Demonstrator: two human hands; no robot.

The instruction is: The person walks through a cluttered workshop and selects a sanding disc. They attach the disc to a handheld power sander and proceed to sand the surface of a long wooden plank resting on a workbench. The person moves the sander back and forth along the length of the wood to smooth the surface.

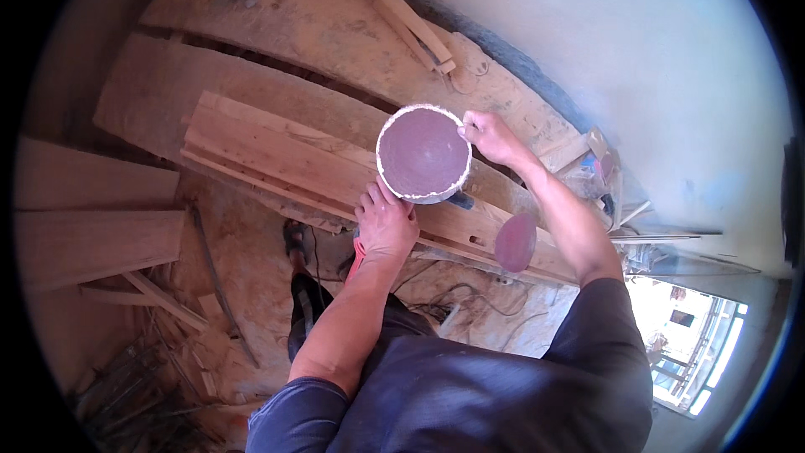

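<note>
A round reddish-brown sanding disc (423,151) with a ragged pale rim faces up at the middle of the view. My right hand (490,138) pinches its upper right edge between thumb and fingers. At the lower left edge, my left hand (387,220) has its fingers bent against the rim; their tips are partly hidden. Under the disc a dark blue part (459,200) sticks out, and something red (358,253) shows beside my left wrist; most of what lies beneath is covered. A second sanding disc (515,243) rests on the wooden beam (277,147), right of my hands.
Wide dusty planks (277,21) lie behind the beam, with short wood strips (412,29) on top. Boards (96,235) and scrap sticks (134,386) lie at left. A cable (478,292) winds over the dusty floor. A pale wall (671,101) rises at right.
</note>
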